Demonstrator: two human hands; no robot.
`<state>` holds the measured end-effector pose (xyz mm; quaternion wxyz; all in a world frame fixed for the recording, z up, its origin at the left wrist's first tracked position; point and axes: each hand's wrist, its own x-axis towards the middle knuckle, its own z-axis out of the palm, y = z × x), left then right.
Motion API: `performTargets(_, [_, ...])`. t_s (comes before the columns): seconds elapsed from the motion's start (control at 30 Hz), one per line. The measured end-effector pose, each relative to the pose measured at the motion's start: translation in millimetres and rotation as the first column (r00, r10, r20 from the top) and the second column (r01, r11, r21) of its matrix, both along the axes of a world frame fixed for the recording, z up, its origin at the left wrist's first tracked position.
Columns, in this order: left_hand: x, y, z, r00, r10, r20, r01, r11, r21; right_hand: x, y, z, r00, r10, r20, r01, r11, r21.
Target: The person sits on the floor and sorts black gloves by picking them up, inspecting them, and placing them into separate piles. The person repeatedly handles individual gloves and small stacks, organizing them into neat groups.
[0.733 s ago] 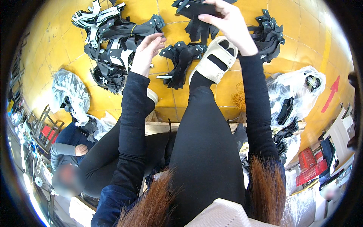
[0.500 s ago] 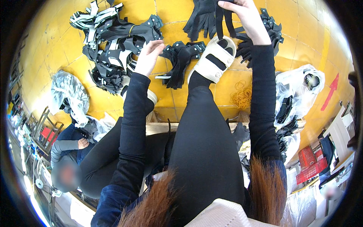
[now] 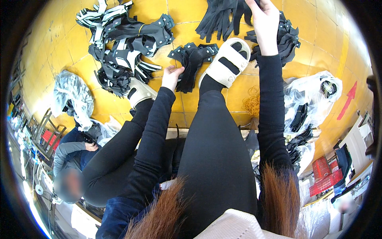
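My right hand (image 3: pixel 264 20) is at the top edge, its fingers closed on a black fabric strip of a fanned bundle of black strips (image 3: pixel 219 22); part of the bundle is cut off by the frame. Lower and to the left, my left hand (image 3: pixel 172 77) is closed, thumb and fingertips pressed together beside a small pile of black strips (image 3: pixel 193 65). Whether anything is pinched there is hidden. That pile lies on the floor next to my beige sandal (image 3: pixel 227 63).
Stacked black-and-white fabric pieces (image 3: pixel 119 44) cover the floor at far left. More black strips (image 3: pixel 283 42) lie right of the sandal. Yellow rubber bands (image 3: pixel 252 104) sit near my leg. Clear plastic bags (image 3: pixel 73 95) stand at both sides. A person (image 3: pixel 75 155) sits at left.
My left hand has moved right and down to the small pile, and its fingers have closed. My right hand has shifted slightly up, still at the black bundle.
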<state>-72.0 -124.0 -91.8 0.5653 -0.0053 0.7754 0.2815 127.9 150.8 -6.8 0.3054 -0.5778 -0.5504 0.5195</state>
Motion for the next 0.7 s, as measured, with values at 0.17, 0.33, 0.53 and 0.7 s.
performTargets(0.17, [7.8, -12.2, -19.8, 0.982, -0.132, -0.135, 0.130, 0.991, -0.022, -9.1, -7.4, -46.4, 0.844, -0.185, -0.503, 0.134, 0.982, -0.136])
performTargets(0.33, [17.3, -0.3, -19.2, 0.924, -0.271, -0.270, 0.250, 0.962, -0.108, -16.7, -21.6, -120.2, 0.877, -0.010, 0.480, -0.203, 0.898, 0.391])
performTargets(0.53, [38.5, 5.7, -5.3, 0.942, -0.166, -0.292, 0.155, 0.986, -0.061, -36.5, -39.1, -74.7, 0.886, -0.133, 0.444, -0.083, 0.896, 0.436])
performTargets(0.7, [53.6, 24.7, 8.5, 0.792, -0.496, -0.357, 0.361, 0.851, -0.382, -20.3, -77.1, -67.8, 0.963, 0.009, 0.269, -0.128, 0.895, 0.427])
